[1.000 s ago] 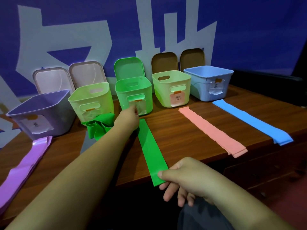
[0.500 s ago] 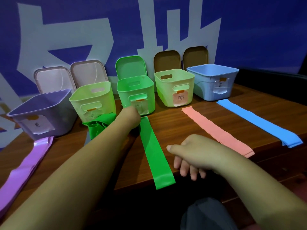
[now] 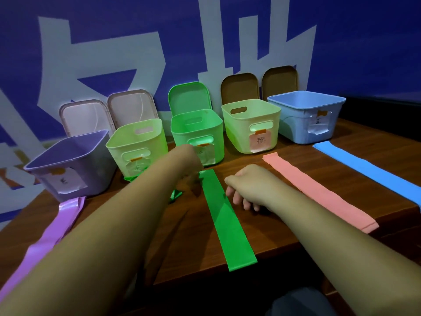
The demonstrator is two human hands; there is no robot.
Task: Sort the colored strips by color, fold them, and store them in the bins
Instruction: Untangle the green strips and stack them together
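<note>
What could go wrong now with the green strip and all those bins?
1. The green strip pokes over the near edge of the table. Only the left hand is at its far end, so it might slide off.
2. The right hand holds nothing, so a fold could come out crooked.
3. A pale green bin stands right beside the bright green bin; the strip may land in the wrong one.

Left hand (image 3: 188, 164) grips held strip (image 3: 224, 220) at its far end, on table (image 3: 262, 238). Behind grip: five bins (image 3: 198, 131), lids (image 3: 189, 96) behind them. Right: right hand (image 3: 248, 187), two flat strips (image 3: 319, 192). Left: bunched strip (image 3: 175, 195), long strip (image 3: 61, 226).
</note>
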